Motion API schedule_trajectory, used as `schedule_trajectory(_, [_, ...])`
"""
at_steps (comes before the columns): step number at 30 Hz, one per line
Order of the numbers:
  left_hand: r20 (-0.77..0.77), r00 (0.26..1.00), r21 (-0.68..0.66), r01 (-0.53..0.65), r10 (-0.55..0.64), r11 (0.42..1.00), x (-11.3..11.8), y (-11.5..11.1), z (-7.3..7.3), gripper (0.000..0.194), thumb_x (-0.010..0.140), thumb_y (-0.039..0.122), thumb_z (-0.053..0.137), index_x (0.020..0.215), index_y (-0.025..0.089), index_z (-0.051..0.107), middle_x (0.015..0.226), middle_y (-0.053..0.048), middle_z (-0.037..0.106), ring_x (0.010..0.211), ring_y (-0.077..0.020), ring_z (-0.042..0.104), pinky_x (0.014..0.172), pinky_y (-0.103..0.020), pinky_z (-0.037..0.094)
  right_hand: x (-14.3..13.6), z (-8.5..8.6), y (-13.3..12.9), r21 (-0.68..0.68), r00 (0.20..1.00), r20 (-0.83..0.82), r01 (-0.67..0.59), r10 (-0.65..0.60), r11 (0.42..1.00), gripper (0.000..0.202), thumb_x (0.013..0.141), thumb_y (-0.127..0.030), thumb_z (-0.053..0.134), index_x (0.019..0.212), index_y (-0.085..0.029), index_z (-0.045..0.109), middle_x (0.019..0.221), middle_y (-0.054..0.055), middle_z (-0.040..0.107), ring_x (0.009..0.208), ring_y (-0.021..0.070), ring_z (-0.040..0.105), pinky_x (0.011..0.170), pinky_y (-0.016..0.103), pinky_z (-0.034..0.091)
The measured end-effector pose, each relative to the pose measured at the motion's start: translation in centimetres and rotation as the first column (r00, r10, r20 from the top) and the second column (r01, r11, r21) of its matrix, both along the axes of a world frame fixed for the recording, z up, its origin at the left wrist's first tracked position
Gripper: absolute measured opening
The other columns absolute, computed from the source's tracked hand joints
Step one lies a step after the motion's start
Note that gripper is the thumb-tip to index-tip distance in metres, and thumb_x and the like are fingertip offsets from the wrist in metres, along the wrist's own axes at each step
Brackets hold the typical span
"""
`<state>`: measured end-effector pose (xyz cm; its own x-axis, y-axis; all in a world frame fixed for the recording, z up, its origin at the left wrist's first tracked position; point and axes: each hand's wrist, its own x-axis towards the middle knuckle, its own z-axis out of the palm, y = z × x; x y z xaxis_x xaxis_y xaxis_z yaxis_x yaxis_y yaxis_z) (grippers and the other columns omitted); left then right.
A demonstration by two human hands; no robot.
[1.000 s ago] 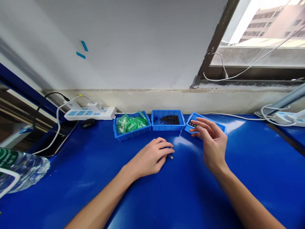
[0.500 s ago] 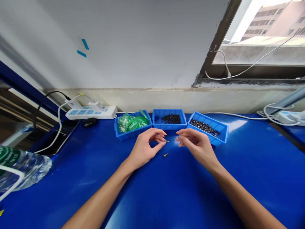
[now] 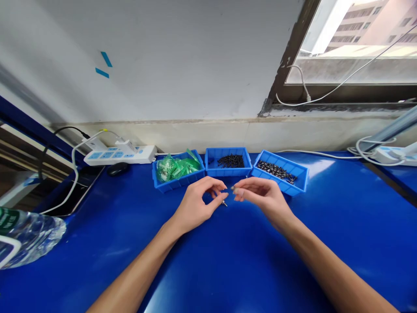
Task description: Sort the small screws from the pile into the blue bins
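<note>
My left hand (image 3: 203, 200) is curled with thumb and fingers close together. A small metal screw (image 3: 224, 203) pokes out just below its thumb tip. Facing it, my right hand (image 3: 260, 193) pinches a tiny metal fitting (image 3: 232, 188), mostly covered by the fingertips. The two sets of fingertips are a short gap apart above the blue table (image 3: 208, 265). Right behind the hands stand a blue bin of dark screws (image 3: 231, 161) and, to its right, a blue bin of small metal fittings (image 3: 276, 171).
To the left is a blue bin with green-tinted plastic bags (image 3: 177, 167). A white power strip (image 3: 122, 154) with cables and a black mouse (image 3: 117, 168) lie by the wall. A large water bottle (image 3: 29, 234) rests at the left edge. A white cable (image 3: 319, 155) runs along the right back.
My right hand has moved left towards my left hand and now pinches a small fitting. The metal piece that lay apart on the table no longer shows there. The screw by my left thumb now tilts downward.
</note>
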<state>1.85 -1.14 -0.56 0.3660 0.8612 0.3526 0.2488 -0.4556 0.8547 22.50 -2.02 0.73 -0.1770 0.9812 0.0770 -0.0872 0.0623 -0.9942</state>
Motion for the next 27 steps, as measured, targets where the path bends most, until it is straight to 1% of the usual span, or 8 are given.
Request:
schedule_trajectory(2, [-0.210,0.976,0.119,0.092,-0.066,0.989,-0.5,0.1,-0.2,0.012,0.090,0.020,0.068,0.101,0.020,0.072,0.101,-0.006,0.073,0.089,-0.0191,0.070,0.083,-0.033,0.058,0.2,0.5,0.1,0.032,0.969,-0.057,0.244,-0.242,0.969,0.014,0.076,-0.031,0.082,0.085,-0.020,0.081,0.082,0.007,0.079,0.070,0.0197,0.074,0.068,0.033,0.059])
schedule_trajectory(5, [-0.380,0.913,0.136,0.214,-0.148,0.967,-1.0,0.3,-0.7,0.015,0.090,0.014,0.064,0.101,0.020,0.074,0.102,-0.007,0.073,0.096,-0.0211,0.069,0.087,-0.034,0.057,0.7,1.2,0.4,0.030,0.805,-0.143,0.585,-0.576,0.810,0.021,0.074,-0.026,0.077,0.094,-0.021,0.081,0.096,0.008,0.080,0.076,0.0208,0.076,0.070,0.035,0.060])
schedule_trajectory(8, [-0.370,0.914,0.109,0.220,-0.166,0.969,-1.0,0.5,-1.0,0.018,0.092,0.012,0.059,0.099,0.020,0.073,0.098,-0.006,0.073,0.089,-0.0189,0.069,0.083,-0.031,0.057,1.2,1.5,0.6,0.037,0.737,-0.154,0.670,-0.658,0.742,0.034,0.072,-0.021,0.074,0.106,-0.023,0.077,0.108,0.007,0.079,0.077,0.0200,0.076,0.068,0.034,0.060])
schedule_trajectory(11, [-0.247,0.960,0.044,0.145,-0.130,0.988,-0.6,0.5,-1.0,0.013,0.090,0.016,0.066,0.102,0.020,0.071,0.089,-0.003,0.073,0.080,-0.0168,0.068,0.077,-0.029,0.056,1.2,1.4,0.5,0.097,0.839,-0.054,0.543,-0.541,0.834,0.024,0.076,-0.025,0.072,0.099,-0.021,0.075,0.091,0.006,0.079,0.066,0.0174,0.072,0.062,0.032,0.058])
schedule_trajectory(15, [0.038,0.999,-0.132,0.000,0.005,0.991,0.1,0.5,-0.4,0.016,0.084,0.027,0.076,0.093,0.020,0.064,0.079,0.000,0.073,0.073,-0.0155,0.068,0.072,-0.028,0.055,0.4,1.0,-0.1,0.141,0.957,0.201,0.185,-0.211,0.973,0.020,0.080,-0.033,0.073,0.093,-0.018,0.076,0.072,0.004,0.075,0.061,0.0180,0.070,0.061,0.031,0.058])
schedule_trajectory(17, [0.163,0.985,-0.231,-0.016,0.055,0.973,0.2,0.4,-0.1,0.026,0.081,0.033,0.079,0.089,0.020,0.059,0.079,-0.001,0.073,0.071,-0.0152,0.068,0.071,-0.028,0.055,-0.1,0.8,-0.4,0.110,0.962,0.261,0.050,-0.078,0.993,0.022,0.079,-0.033,0.076,0.095,-0.018,0.077,0.074,0.004,0.076,0.066,0.0189,0.072,0.066,0.031,0.060])
schedule_trajectory(20, [0.280,0.959,-0.348,0.049,0.054,0.936,0.3,0.4,0.1,0.040,0.078,0.044,0.083,0.087,0.021,0.051,0.081,-0.002,0.075,0.072,-0.0162,0.072,0.074,-0.029,0.057,-0.7,0.2,-0.7,0.036,0.980,0.189,-0.064,0.056,0.997,0.027,0.077,-0.034,0.082,0.098,-0.018,0.077,0.082,0.005,0.078,0.075,0.0192,0.075,0.074,0.031,0.061])
schedule_trajectory(27, [0.328,0.944,-0.367,0.109,0.019,0.924,0.8,0.0,0.0,0.044,0.079,0.051,0.082,0.087,0.020,0.052,0.079,-0.001,0.075,0.072,-0.0167,0.073,0.072,-0.028,0.056,-1.2,-0.6,-0.8,-0.083,0.996,-0.016,-0.086,0.085,0.993,0.023,0.074,-0.037,0.088,0.086,-0.018,0.080,0.072,0.004,0.076,0.067,0.0169,0.072,0.068,0.030,0.059])
